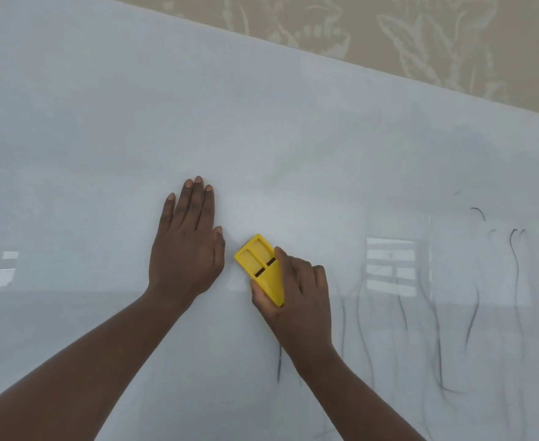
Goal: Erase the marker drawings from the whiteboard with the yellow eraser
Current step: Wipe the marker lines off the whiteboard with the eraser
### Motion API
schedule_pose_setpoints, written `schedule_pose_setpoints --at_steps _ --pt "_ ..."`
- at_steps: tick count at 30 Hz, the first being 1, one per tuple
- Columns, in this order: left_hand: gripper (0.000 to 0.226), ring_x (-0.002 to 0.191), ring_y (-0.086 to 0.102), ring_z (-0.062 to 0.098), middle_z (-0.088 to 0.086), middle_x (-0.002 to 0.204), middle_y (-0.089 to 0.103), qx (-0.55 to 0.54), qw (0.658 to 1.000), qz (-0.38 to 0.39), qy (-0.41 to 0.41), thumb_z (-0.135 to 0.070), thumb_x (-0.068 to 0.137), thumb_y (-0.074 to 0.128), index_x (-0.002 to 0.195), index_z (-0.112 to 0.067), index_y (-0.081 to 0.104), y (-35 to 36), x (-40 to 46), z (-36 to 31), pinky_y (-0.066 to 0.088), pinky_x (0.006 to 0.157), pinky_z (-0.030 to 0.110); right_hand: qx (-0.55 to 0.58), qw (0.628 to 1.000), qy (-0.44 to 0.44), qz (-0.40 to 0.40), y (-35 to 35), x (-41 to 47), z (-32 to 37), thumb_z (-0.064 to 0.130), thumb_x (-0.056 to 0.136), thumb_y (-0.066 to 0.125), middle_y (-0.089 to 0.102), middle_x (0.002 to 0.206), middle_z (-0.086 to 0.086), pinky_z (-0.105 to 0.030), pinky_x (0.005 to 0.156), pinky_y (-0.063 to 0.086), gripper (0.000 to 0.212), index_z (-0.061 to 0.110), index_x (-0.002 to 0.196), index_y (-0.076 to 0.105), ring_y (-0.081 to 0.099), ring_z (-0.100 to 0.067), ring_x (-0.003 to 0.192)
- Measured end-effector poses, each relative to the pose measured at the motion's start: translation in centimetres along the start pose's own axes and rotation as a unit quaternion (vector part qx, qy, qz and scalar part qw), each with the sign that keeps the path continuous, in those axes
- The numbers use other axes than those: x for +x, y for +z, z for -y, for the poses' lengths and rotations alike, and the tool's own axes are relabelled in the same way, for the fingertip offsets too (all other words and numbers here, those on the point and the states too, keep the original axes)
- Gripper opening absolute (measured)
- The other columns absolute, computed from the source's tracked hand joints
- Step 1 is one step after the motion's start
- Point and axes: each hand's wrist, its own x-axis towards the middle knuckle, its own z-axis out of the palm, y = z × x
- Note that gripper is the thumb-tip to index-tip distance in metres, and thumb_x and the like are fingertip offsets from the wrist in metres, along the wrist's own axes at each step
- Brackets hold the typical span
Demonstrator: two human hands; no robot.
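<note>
The whiteboard (102, 122) fills most of the view. My right hand (296, 291) grips the yellow eraser (260, 265) and presses it flat on the board near the centre. Just left of the eraser, my left hand (187, 246) lies flat on the board, fingers together and holding nothing. Thin dark marker lines (473, 316), partly smeared, run across the board to the right of my right hand. A short dark stroke (279, 364) shows just beside my right wrist.
Beige wallpaper (420, 33) with a pale leaf pattern shows above the board's slanted top edge. Window reflections (390, 265) glint on the glossy surface at right and at the far left.
</note>
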Motion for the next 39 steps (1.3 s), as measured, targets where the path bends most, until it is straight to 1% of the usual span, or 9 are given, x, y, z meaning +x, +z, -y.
schedule_pose_setpoints --at_steps 5,9,15,21,25,28,31,35,39 --pt "0.063 0.154 0.021 0.033 0.021 0.163 0.026 -0.016 1.000 -0.013 0.002 -0.021 0.096 0.035 0.153 0.003 0.027 0.7 -0.9 -2.3 0.018 0.126 0.051 -0.055 0.994 -0.083 0.054 -2.4 -2.0 -2.0 0.044 0.091 0.063 0.066 0.096 -0.010 -0.039 0.068 0.050 0.051 0.005 0.123 0.064 0.055 -0.028 0.074" --pt "0.064 0.154 0.020 0.033 0.022 0.164 0.024 -0.028 0.999 -0.018 0.005 -0.024 0.096 0.035 0.154 0.003 0.026 1.4 -1.1 -4.9 0.018 0.126 0.052 -0.074 0.995 -0.056 0.046 -3.0 0.2 -4.8 0.045 0.094 0.058 0.065 0.094 -0.012 -0.041 0.070 0.050 0.053 0.002 0.123 0.064 0.056 -0.030 0.074" --pt "0.067 0.156 0.016 0.030 0.019 0.166 0.020 0.019 0.999 0.012 0.033 -0.032 0.099 0.029 0.156 0.000 0.019 2.4 -1.2 -6.5 0.015 0.127 0.051 -0.107 0.986 0.128 -0.014 -5.0 3.1 -15.6 0.043 0.092 0.060 0.059 0.100 -0.020 -0.045 0.074 0.050 0.054 0.003 0.127 0.057 0.052 -0.035 0.085" --pt "0.067 0.155 0.015 0.031 0.020 0.166 0.019 0.023 1.000 -0.015 -0.008 -0.033 0.099 0.030 0.157 -0.002 0.020 2.7 -2.0 -6.2 0.013 0.127 0.051 -0.142 0.928 0.344 -0.037 -10.0 -0.4 -27.0 0.051 0.092 0.054 0.053 0.108 -0.026 -0.048 0.080 0.046 0.059 0.007 0.130 0.050 0.052 -0.043 0.095" --pt "0.068 0.156 0.011 0.029 0.019 0.167 0.015 0.033 0.999 -0.012 -0.025 -0.034 0.099 0.028 0.157 -0.003 0.016 2.6 -2.9 -5.3 0.010 0.128 0.049 -0.142 0.890 0.433 -0.033 -12.2 -3.8 -29.5 0.055 0.088 0.048 0.051 0.116 -0.027 -0.050 0.086 0.043 0.063 0.007 0.129 0.049 0.051 -0.045 0.102" --pt "0.067 0.156 0.011 0.030 0.019 0.167 0.015 0.034 0.999 -0.004 -0.020 -0.033 0.099 0.027 0.157 -0.002 0.016 2.5 -3.1 -5.1 0.010 0.128 0.050 -0.136 0.869 0.473 -0.049 -11.8 -3.9 -28.4 0.057 0.088 0.048 0.052 0.118 -0.025 -0.050 0.090 0.043 0.065 0.007 0.129 0.050 0.051 -0.046 0.105" --pt "0.067 0.156 0.010 0.030 0.019 0.167 0.014 0.030 0.999 -0.001 -0.022 -0.033 0.099 0.027 0.157 -0.001 0.015 2.5 -3.2 -5.2 0.010 0.128 0.050 -0.122 0.895 0.426 -0.056 -10.2 -3.2 -24.4 0.050 0.090 0.058 0.055 0.114 -0.024 -0.048 0.084 0.045 0.058 0.007 0.129 0.052 0.053 -0.043 0.099" --pt "0.067 0.157 0.009 0.029 0.018 0.167 0.013 0.029 0.999 0.002 -0.018 -0.032 0.099 0.028 0.157 -0.001 0.015 2.4 -3.2 -5.2 0.010 0.128 0.050 -0.103 0.951 0.290 -0.037 -6.6 -2.6 -16.1 0.047 0.088 0.064 0.058 0.103 -0.021 -0.045 0.078 0.044 0.056 0.008 0.128 0.056 0.051 -0.037 0.090" --pt "0.066 0.157 0.010 0.029 0.018 0.167 0.014 0.018 1.000 0.010 0.001 -0.031 0.100 0.030 0.157 -0.001 0.016 2.2 -3.6 -4.5 0.010 0.128 0.049 -0.045 0.986 0.158 -0.020 -3.7 -3.4 -7.2 0.046 0.091 0.062 0.061 0.100 -0.014 -0.040 0.076 0.043 0.053 0.006 0.126 0.060 0.049 -0.030 0.081"
